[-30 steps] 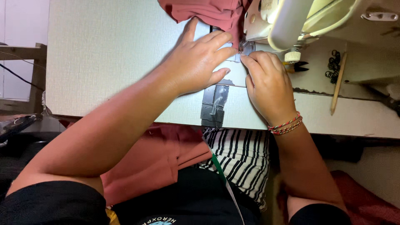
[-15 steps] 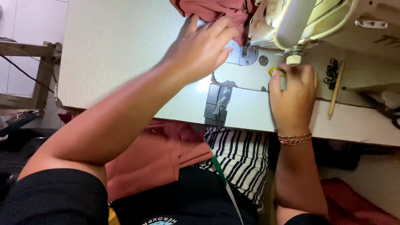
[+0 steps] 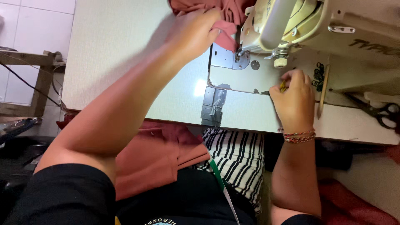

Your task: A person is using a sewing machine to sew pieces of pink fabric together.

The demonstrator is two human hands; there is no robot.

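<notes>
Head view looks down over both forearms at a sewing machine (image 3: 300, 25) on a pale table (image 3: 116, 62). My left hand (image 3: 193, 35) is closed on a bunch of reddish-pink fabric (image 3: 227, 29), gripping it right at the left of the needle area, with more of that cloth heaped at the top edge of the table. My right hand (image 3: 293, 98) rests on the machine bed (image 3: 237, 79) below the presser foot (image 3: 280, 62), fingers pinched together on a small yellow object (image 3: 283, 86); I cannot tell what kind of tool it is, since only a sliver shows. The metal needle plate (image 3: 229, 58) lies bare between the two hands.

A second fold of the same pink cloth hangs over my lap (image 3: 158, 158), beside a striped black-and-white piece (image 3: 237, 158) and a green tape (image 3: 221, 183). Black scissors (image 3: 377, 110) lie at the right end of the table, and a thin wooden stick (image 3: 323, 89) lies just beside my right hand.

To do this step well, I judge the left hand should keep the cloth gathered and clear of the needle, with no loose fold left lying on the plate. The right hand should work the small tool with fingertips low and beside the foot, never under it, and with the wrist planted on the bed for steadiness.
</notes>
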